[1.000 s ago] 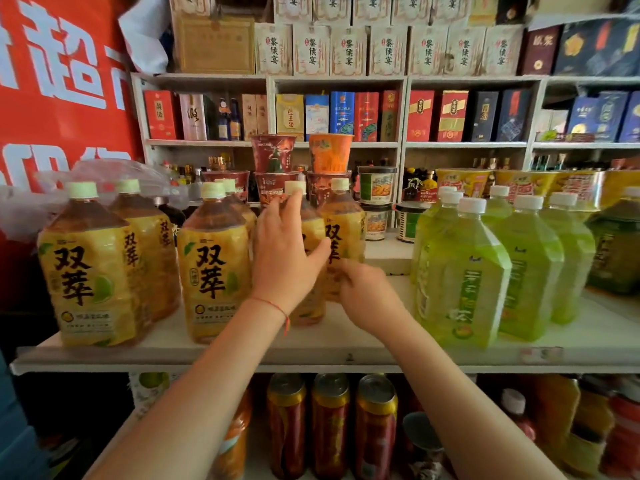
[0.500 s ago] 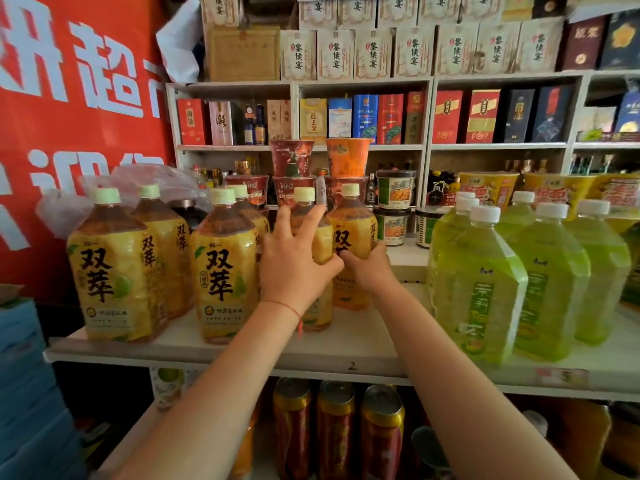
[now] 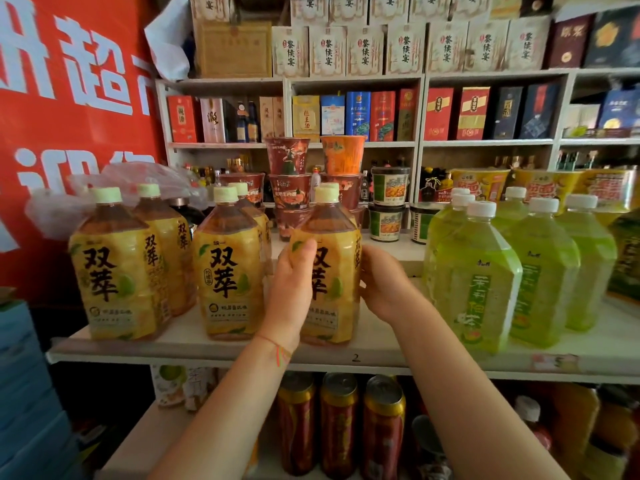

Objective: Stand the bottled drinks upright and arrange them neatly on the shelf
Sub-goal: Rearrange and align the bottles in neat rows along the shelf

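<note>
A: Head view shows both hands on one yellow tea bottle [image 3: 332, 271]. What can go wrong from here?

B: I think the bottle could knock the neighbour bottle [image 3: 230, 268] that stands just outside the left hand's [image 3: 289, 292] knuckles, if it is slid sideways too fast. It could also tip forward, because it stands close to the front edge of the shelf [image 3: 381, 356], below the wrists.

A: And on the other side?

B: The green bottles [image 3: 474, 275] stand beyond the back of the right hand [image 3: 384, 285], with a gap between. I judge less risk there.

A: How are the fingers?

B: The left thumb [image 3: 304, 249] lies across the front label and the hand wraps the left side. The right hand's fingers curl around the right side; their tips are hidden behind the bottle. Both hands hold it, spread as wide as the bottle body. It stands upright between the palms.
</note>
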Demonstrator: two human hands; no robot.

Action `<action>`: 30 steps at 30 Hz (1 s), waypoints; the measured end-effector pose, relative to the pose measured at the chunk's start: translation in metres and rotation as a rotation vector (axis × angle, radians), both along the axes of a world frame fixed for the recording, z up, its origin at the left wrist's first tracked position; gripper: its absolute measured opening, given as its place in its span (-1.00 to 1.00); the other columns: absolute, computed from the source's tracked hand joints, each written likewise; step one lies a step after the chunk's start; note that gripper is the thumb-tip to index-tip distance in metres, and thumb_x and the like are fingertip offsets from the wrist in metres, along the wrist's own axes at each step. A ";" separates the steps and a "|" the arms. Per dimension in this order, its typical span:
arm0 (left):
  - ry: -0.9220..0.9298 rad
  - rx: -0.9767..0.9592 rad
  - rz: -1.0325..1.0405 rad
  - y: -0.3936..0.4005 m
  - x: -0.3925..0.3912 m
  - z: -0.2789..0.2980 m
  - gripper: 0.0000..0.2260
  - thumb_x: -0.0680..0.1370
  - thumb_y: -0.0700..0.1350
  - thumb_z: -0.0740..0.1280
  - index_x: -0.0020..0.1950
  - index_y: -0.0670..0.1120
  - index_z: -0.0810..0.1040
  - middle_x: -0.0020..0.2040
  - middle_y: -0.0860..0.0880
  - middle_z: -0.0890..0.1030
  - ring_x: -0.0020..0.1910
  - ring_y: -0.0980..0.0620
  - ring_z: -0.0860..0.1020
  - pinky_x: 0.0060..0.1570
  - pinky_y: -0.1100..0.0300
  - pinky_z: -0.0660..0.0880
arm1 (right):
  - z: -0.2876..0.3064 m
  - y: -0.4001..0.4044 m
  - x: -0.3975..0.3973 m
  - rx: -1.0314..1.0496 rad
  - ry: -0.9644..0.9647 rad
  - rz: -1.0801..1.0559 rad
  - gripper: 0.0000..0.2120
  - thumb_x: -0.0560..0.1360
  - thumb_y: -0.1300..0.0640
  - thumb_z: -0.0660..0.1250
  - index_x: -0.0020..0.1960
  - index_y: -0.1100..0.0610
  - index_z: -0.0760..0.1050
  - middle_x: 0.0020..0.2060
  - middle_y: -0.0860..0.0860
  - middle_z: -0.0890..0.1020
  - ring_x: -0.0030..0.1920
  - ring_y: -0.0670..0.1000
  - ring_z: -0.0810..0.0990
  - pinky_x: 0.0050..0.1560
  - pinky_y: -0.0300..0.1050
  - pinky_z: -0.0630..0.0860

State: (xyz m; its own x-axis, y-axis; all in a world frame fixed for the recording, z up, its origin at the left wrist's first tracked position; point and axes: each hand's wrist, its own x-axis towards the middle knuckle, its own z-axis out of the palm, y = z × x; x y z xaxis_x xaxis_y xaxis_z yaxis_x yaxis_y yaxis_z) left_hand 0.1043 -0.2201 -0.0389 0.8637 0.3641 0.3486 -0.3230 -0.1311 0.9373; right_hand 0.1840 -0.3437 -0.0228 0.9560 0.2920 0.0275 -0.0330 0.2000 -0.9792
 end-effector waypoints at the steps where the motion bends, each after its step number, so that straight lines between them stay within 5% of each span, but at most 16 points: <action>1: 0.044 -0.057 -0.084 0.002 0.000 0.001 -0.53 0.42 0.51 0.22 0.23 0.32 0.50 0.18 0.21 0.64 0.25 0.10 0.56 0.34 -0.14 0.46 | 0.000 0.003 -0.007 -0.003 -0.013 -0.016 -0.71 0.64 0.06 0.18 -0.17 0.04 0.58 -0.37 -0.10 0.66 -0.12 -0.02 0.59 0.08 -0.05 0.46; 3: 0.075 -0.093 -0.197 0.008 -0.002 0.003 -0.57 0.37 0.43 0.35 0.16 0.29 0.55 0.12 0.18 0.68 0.20 0.08 0.61 0.25 -0.07 0.52 | -0.004 0.010 -0.015 -0.006 -0.024 -0.028 -0.62 0.65 -0.12 0.11 -0.01 0.02 0.65 -0.21 -0.05 0.74 -0.07 -0.01 0.68 0.03 -0.03 0.56; 6: 0.064 -0.048 -0.195 0.010 0.000 -0.002 -0.33 0.22 0.32 0.59 0.26 0.18 0.51 0.14 0.11 0.68 0.18 0.06 0.62 0.23 -0.05 0.56 | -0.005 0.018 -0.022 0.035 0.028 -0.087 -0.47 0.65 -0.26 0.00 0.15 0.03 0.65 -0.05 0.08 0.74 0.03 0.11 0.67 0.14 0.08 0.58; 14: 0.071 0.054 -0.048 0.002 0.008 -0.004 0.00 0.09 0.25 0.67 0.46 0.12 0.36 0.21 0.12 0.60 0.20 0.09 0.57 0.25 -0.03 0.54 | 0.005 0.018 -0.026 0.053 0.134 -0.265 -0.59 0.63 -0.07 0.06 0.00 0.10 0.62 -0.09 0.13 0.70 -0.05 0.13 0.64 -0.06 0.01 0.58; 18: 0.044 0.007 -0.033 -0.003 0.012 -0.006 -0.08 0.08 0.23 0.66 0.39 0.14 0.45 0.17 0.13 0.65 0.17 0.11 0.60 0.21 -0.03 0.58 | 0.005 0.020 -0.026 0.080 0.132 -0.357 -0.58 0.66 -0.03 -0.01 0.00 0.07 0.60 -0.15 0.10 0.66 -0.13 0.08 0.59 -0.26 -0.08 0.45; 24: 0.028 0.012 -0.009 -0.002 0.010 -0.007 -0.24 0.27 0.10 0.66 0.41 0.09 0.43 0.16 0.14 0.63 0.17 0.13 0.59 0.22 0.03 0.57 | 0.003 0.025 -0.019 0.074 0.116 -0.416 -0.61 0.61 0.02 -0.01 -0.05 0.03 0.60 -0.10 0.09 0.69 -0.06 0.11 0.62 -0.03 0.02 0.57; 27: -0.066 0.249 0.069 -0.003 -0.012 -0.002 -0.37 0.47 0.08 0.52 0.48 0.07 0.37 0.27 0.16 0.56 0.29 0.18 0.51 0.23 0.26 0.48 | 0.000 0.031 -0.022 0.012 -0.118 -0.570 -0.62 0.55 0.01 -0.01 0.06 0.04 0.56 0.06 0.06 0.64 0.05 0.04 0.58 0.12 0.04 0.54; 30: -0.580 0.537 0.452 0.019 -0.043 0.005 -0.54 0.59 -0.11 0.37 0.45 -0.18 0.40 0.39 -0.05 0.47 0.43 0.06 0.40 0.44 0.21 0.32 | 0.002 0.044 -0.061 0.050 -0.743 -0.768 -0.77 0.60 0.16 0.10 0.17 0.10 0.47 0.10 -0.02 0.51 0.15 -0.04 0.48 0.18 -0.20 0.41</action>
State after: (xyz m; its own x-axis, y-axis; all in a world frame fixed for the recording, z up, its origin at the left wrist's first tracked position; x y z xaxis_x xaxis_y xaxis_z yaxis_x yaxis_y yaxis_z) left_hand 0.0612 -0.2006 -0.0340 0.3144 0.2883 0.9045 -0.5367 -0.7320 0.4198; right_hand 0.1235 -0.2993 -0.0213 0.6215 -0.3990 0.6742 0.7207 -0.0462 -0.6917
